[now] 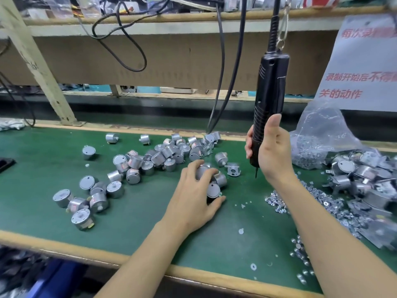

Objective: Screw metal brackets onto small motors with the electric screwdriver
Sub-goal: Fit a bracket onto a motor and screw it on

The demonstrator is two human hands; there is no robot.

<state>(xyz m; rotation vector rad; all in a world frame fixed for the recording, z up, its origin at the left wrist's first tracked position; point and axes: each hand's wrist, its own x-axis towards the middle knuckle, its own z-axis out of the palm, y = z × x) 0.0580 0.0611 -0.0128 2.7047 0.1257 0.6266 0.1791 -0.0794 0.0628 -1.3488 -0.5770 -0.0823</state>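
My right hand [271,151] grips the black electric screwdriver [269,91], which hangs upright from a cord with its bit tip just above the green mat [43,168]. My left hand [194,197] curls over a small cluster of silver motors [217,183] in the middle of the mat, fingers and thumb round them. A motor with a metal bracket [233,169] lies just right of that cluster. Many loose silver motors [154,157] are scattered to the left and behind.
A pile of bracketed motors [354,175] and a clear plastic bag [322,134] sit at the right. Small screws and washers [279,201] are strewn near my right forearm. Black cables [219,82] hang from the shelf behind. A printed sign [361,67] leans at the right.
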